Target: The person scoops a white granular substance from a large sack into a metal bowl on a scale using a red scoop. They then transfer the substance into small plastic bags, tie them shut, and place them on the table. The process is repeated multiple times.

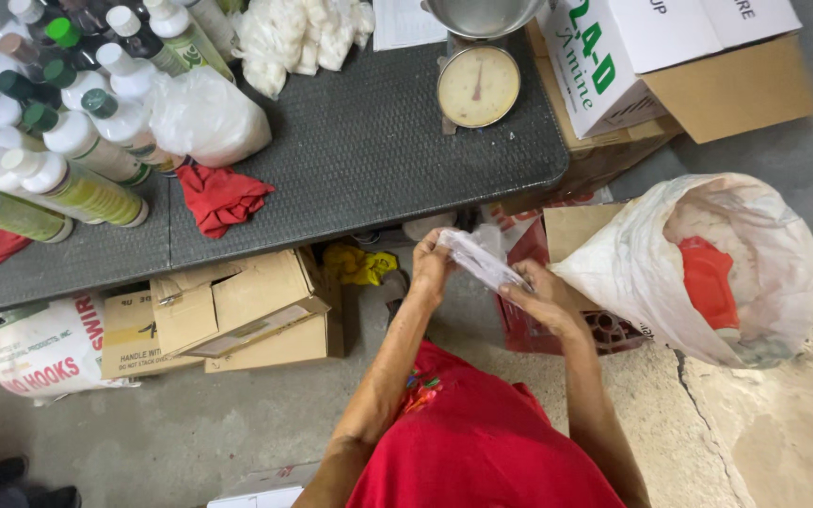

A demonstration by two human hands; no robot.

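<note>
A dark, textured table (pixel 359 141) is seen at the top of the view, above a bare concrete floor (pixel 190 433) that is cracked at the right. On the table are noted a cluster of capped bottles (pixel 58 122), a red cloth (pixel 221 196), a dial scale (pixel 478 85) and packets of white material (pixel 298 33). Cardboard boxes (pixel 247 310) are stacked under the table edge, beside a printed sack (pixel 39 348).

A small clear plastic bag (pixel 482 261) is held in front of the body, below the table edge. It is pinched at one end by the left hand (pixel 431 265) and gripped at the other by the right hand (pixel 543 299), fingers closed on the film. A large white sack (pixel 708 273), holding a red scoop-like object (pixel 710 280), stands just beside the right hand.

The contents of the small bag cannot be made out. The scale's pan and the bottles are cut off by the frame.
</note>
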